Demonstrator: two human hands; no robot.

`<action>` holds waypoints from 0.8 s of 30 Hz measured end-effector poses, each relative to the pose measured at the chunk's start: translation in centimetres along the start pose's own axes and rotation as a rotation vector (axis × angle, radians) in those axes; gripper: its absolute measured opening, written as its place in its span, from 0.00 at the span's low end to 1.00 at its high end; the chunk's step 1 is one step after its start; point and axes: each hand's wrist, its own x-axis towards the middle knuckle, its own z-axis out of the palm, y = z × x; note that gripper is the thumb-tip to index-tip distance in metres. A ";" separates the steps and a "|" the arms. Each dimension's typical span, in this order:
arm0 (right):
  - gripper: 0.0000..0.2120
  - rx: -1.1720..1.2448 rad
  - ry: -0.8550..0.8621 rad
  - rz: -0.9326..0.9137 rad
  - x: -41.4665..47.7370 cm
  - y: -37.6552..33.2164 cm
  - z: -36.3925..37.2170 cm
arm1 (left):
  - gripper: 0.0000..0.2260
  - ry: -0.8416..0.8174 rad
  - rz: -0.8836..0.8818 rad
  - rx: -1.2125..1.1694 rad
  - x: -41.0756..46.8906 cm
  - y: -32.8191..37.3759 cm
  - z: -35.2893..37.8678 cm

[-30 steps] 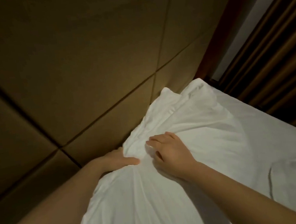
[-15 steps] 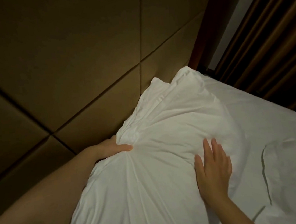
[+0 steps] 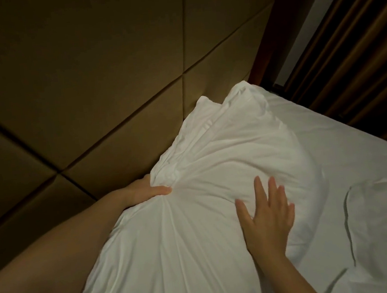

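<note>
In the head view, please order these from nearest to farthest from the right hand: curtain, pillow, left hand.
1. pillow: under the right hand, touching it.
2. left hand: to the left, gripping the pillow's edge.
3. curtain: upper right, beyond the bed.

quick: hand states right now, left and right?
Left hand: closed, gripping bunched fabric of the pillow.
Right hand: open, fingers straight, flat on the pillow.
</note>
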 end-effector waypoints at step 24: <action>0.65 1.144 -0.243 0.784 -5.5 11.7 3.6 | 0.34 0.107 -0.127 0.115 -3.3 4.5 2.4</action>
